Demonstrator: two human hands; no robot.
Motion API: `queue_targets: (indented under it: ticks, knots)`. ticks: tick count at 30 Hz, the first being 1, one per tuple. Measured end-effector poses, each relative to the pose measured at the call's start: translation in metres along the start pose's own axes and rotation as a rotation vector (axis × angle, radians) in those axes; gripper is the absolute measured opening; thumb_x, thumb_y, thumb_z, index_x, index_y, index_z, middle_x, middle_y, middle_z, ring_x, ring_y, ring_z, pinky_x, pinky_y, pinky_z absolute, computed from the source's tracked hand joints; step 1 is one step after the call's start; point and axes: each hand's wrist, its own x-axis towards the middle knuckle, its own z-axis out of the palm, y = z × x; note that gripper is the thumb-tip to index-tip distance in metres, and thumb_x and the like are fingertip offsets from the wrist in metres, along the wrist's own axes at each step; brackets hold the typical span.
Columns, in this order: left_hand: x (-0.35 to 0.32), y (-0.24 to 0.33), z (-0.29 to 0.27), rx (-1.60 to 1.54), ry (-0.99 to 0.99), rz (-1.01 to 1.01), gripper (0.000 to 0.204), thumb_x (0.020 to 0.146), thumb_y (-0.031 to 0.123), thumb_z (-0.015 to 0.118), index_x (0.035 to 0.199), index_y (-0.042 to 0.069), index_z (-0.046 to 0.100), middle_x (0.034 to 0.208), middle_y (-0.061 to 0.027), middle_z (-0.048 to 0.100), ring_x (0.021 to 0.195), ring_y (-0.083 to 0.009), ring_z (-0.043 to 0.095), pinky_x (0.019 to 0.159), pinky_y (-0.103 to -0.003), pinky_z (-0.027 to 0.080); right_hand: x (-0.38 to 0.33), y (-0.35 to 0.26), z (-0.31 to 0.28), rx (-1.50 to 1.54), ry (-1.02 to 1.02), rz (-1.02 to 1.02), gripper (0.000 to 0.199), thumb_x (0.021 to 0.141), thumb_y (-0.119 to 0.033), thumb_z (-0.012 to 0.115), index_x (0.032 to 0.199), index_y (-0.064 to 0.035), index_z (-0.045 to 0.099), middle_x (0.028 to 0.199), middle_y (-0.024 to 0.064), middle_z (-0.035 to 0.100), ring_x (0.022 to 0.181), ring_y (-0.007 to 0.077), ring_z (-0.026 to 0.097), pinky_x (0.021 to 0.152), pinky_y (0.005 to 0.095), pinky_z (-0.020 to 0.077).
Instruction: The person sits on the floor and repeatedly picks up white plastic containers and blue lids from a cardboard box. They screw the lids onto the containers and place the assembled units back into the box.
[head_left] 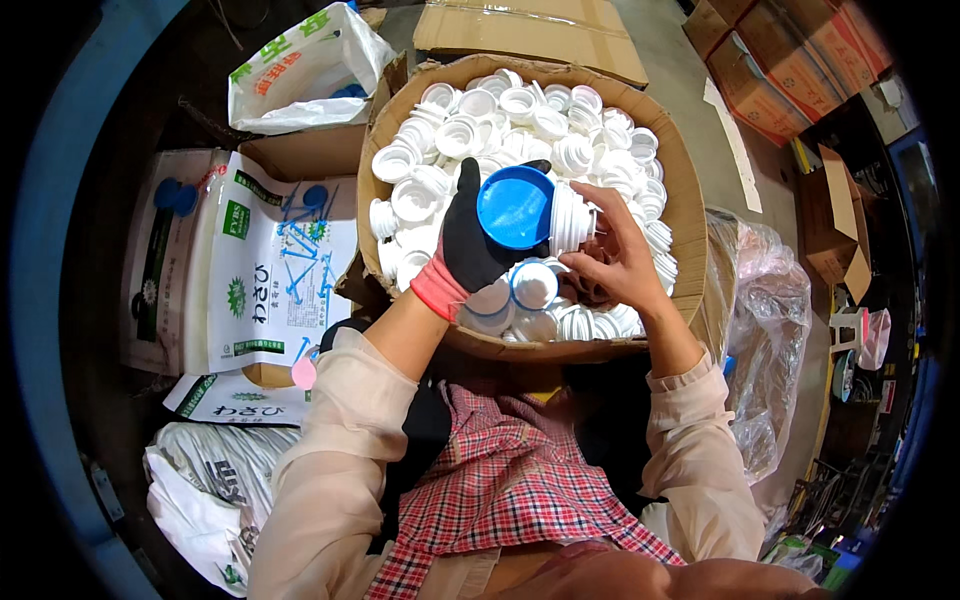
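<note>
A blue lid [515, 207] is sitting in the middle of the scene, held up over a big cardboard box [690, 200]. The left hand [470, 245], wearing a black glove with a pink cuff, is gripping the blue lid, its thumb lying along the lid's left rim and its fingers curling round the far side, so its grip is closed on the lid. Just to the right of the lid, and touching it, a white ribbed cap [570, 218] is being pressed in by the right hand [615, 255], which is bare; its fingers are closing round the cap's right side, so its grip is holding that cap.

Under both hands the cardboard box is brimming with loose white caps [480, 110], heaped from its near wall to its far one. A white cap with a blue ring [533, 285] is lying among them just below the hands.

To the left of the box, printed white bags [270, 265] are lying flat, with a few small blue lids [175, 195] resting on them. A clear plastic bag [770, 330] is bunching up on the right of the box. Further right, brown cartons [790, 60] are standing at the far edge.
</note>
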Motion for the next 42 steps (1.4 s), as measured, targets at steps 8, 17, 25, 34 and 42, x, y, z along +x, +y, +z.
queue_targets:
  ticks: [8, 17, 25, 34, 42]
  knots:
    - [-0.001, -0.01, 0.004, 0.381, -0.029, 0.153, 0.063, 0.103, 0.047, 0.036, 0.147, 0.002, 0.033, 0.146, -0.0131, 0.044, 0.13, -0.0238, 0.047, 0.111, -0.037, 0.035, 0.001, -0.026, -0.006, -0.29, 0.224, -0.208, 0.063, 0.07, -0.015, 0.082, 0.125, -0.0049, 0.055, 0.106, 0.0097, 0.052, 0.082, 0.0158, 0.054, 0.063, 0.0242, 0.0471]
    - [0.0, -0.025, -0.004, 0.944, 0.006, 0.346, 0.051, 0.103, 0.022, 0.046, 0.147, 0.0, 0.033, 0.141, -0.0146, 0.047, 0.124, -0.023, 0.051, 0.105, -0.036, 0.041, 0.003, -0.031, 0.023, -0.423, 0.212, -0.201, 0.062, 0.071, -0.018, 0.083, 0.123, -0.001, 0.054, 0.103, 0.0119, 0.052, 0.076, 0.0195, 0.057, 0.066, 0.0301, 0.0492]
    - [-0.002, -0.023, 0.022, 0.703, 0.024, 0.277, 0.064, 0.104, 0.051, 0.031, 0.148, 0.004, 0.035, 0.137, -0.0091, 0.05, 0.121, -0.0186, 0.052, 0.104, -0.032, 0.041, 0.0, -0.03, 0.024, -0.431, 0.215, -0.17, 0.063, 0.071, -0.016, 0.083, 0.125, -0.0015, 0.053, 0.107, 0.0136, 0.051, 0.085, 0.0258, 0.06, 0.072, 0.0337, 0.0521]
    - [-0.006, -0.022, 0.018, 0.888, 0.029, 0.334, 0.056, 0.095, 0.015, 0.06, 0.145, 0.002, 0.038, 0.143, -0.0106, 0.047, 0.125, -0.021, 0.051, 0.106, -0.033, 0.039, 0.001, -0.027, 0.028, -0.454, 0.224, -0.22, 0.063, 0.071, -0.014, 0.082, 0.126, -0.003, 0.053, 0.109, 0.0142, 0.052, 0.09, 0.0287, 0.061, 0.075, 0.0362, 0.0526]
    - [0.0, -0.03, 0.019, 0.834, 0.082, 0.196, 0.06, 0.088, 0.013, 0.068, 0.141, 0.0, 0.044, 0.134, -0.0088, 0.055, 0.118, -0.017, 0.054, 0.102, -0.031, 0.042, 0.015, -0.002, 0.024, 0.257, 0.371, 0.115, 0.051, 0.101, -0.046, 0.049, 0.11, 0.0026, 0.061, 0.086, 0.0053, 0.06, 0.088, 0.0135, 0.055, 0.078, 0.0279, 0.0444]
